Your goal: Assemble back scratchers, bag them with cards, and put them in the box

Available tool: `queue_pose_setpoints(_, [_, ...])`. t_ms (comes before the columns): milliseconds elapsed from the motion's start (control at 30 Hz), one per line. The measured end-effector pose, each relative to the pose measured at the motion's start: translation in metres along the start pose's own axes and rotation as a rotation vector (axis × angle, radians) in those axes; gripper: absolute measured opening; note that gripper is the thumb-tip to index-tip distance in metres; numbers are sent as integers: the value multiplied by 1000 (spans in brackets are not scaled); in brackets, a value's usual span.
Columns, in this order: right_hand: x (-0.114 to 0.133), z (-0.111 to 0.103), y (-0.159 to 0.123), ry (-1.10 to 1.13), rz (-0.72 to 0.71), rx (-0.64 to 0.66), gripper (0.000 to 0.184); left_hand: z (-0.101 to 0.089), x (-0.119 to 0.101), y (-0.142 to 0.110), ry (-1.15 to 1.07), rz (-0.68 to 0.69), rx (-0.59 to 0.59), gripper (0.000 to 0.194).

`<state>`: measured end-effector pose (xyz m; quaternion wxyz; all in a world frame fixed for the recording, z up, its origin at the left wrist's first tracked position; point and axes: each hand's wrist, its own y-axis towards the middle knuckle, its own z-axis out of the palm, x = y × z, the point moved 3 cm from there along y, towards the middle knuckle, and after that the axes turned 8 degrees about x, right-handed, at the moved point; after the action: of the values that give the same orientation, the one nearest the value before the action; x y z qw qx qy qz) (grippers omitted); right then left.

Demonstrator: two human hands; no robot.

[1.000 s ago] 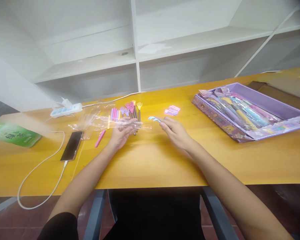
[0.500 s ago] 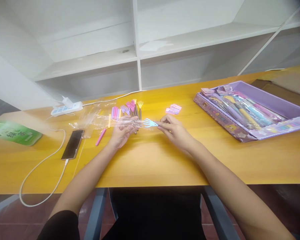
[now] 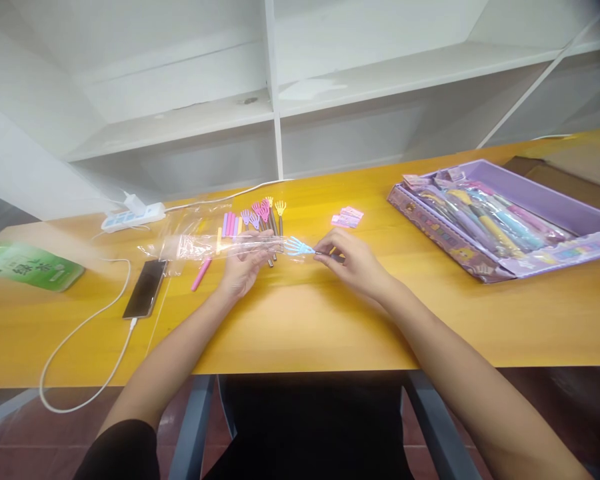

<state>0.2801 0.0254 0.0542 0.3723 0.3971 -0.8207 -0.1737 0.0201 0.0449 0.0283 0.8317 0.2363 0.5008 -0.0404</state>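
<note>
Blue hand-shaped back scratcher [image 3: 299, 247] is pinched in the person's right grip [image 3: 318, 253]; the left grip [image 3: 260, 255] pinches a clear plastic sleeve [image 3: 195, 246] above the desk [image 3: 305, 327].

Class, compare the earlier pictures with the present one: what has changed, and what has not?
The blue hand-shaped piece has moved left, to the clear sleeve, and its prongs now show spread. The sleeve looks wider and flatter. Nothing was let go: the right hand still holds the piece, the left hand the sleeve. The phone and purple tray stayed put.
</note>
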Motion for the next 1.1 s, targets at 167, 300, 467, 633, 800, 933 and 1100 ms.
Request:
queue_pose_setpoints(167, [2, 1, -1, 34, -6, 27, 12, 3, 0, -1, -8, 5, 20, 65])
queue_pose_setpoints(300, [0, 1, -1, 34, 23, 28, 15, 7, 0, -2, 10, -21, 33, 64])
queue_pose_setpoints(467, [1, 3, -1, 53, 30, 22, 17, 8, 5, -3, 22, -42, 19, 60])
queue_pose_setpoints(633, [2, 8, -1, 56, 35, 40, 21, 7, 12, -3, 26, -33, -1, 59])
queue_pose_setpoints(800, [3, 12, -2, 24, 42, -16, 29, 11, 16, -7, 3, -33, -1, 57])
queue_pose_setpoints(933, [3, 16, -2, 5, 75, -61, 35, 16, 21, -10, -8, -85, 16, 64])
queue_pose_setpoints(1100, [3, 16, -2, 5, 96, -96, 39, 15, 31, -12, 23, -108, 53, 68])
